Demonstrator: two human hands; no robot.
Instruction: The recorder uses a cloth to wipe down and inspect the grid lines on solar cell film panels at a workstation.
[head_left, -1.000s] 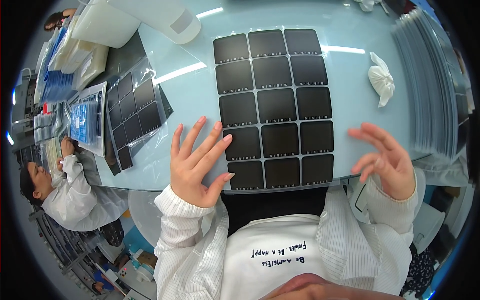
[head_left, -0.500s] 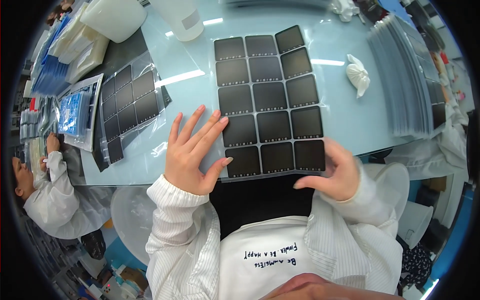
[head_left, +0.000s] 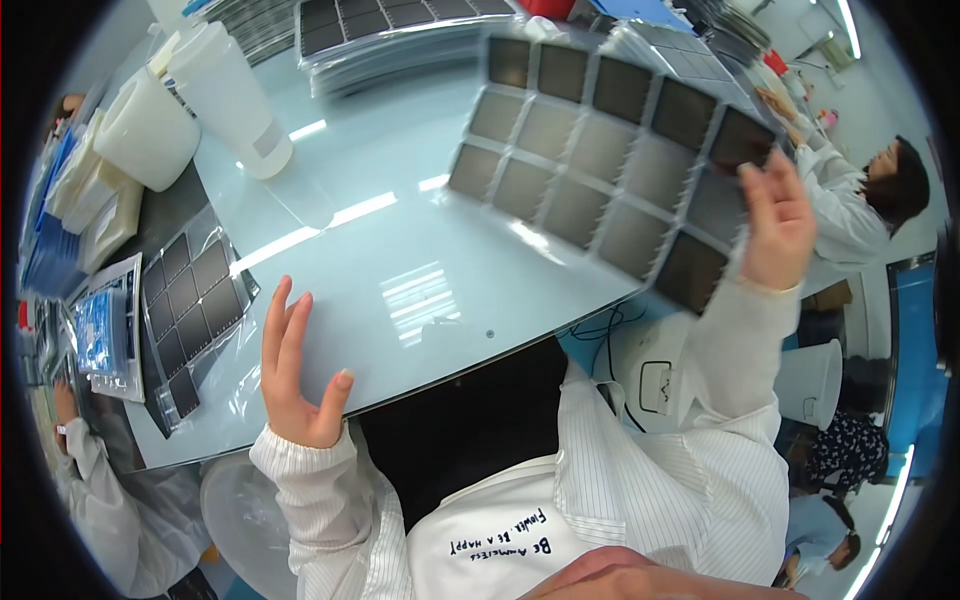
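A clear sheet of dark square panels (head_left: 600, 150), set in rows, hangs tilted above the right part of the table. My right hand (head_left: 778, 222) grips it by its right edge, thumb on the near face; the fingers behind are partly hidden. The sheet is slightly blurred. Over the table's front left part, my left hand (head_left: 300, 365) is held up with fingers and thumb apart and nothing in it. Nearest to that hand lies another clear sheet with dark squares (head_left: 195, 305).
Stacked panel sheets (head_left: 400, 50) stand at the back of the glass-topped table (head_left: 400, 240). A translucent cup (head_left: 228, 95) and a white roll (head_left: 150, 130) are at the far left, near blue packets (head_left: 97, 330). Another person (head_left: 860, 200) works beyond the right edge.
The panel sheet has left the table, lifted and swung right in my right hand. My left hand has come off it and moved left. The view has turned to the right.
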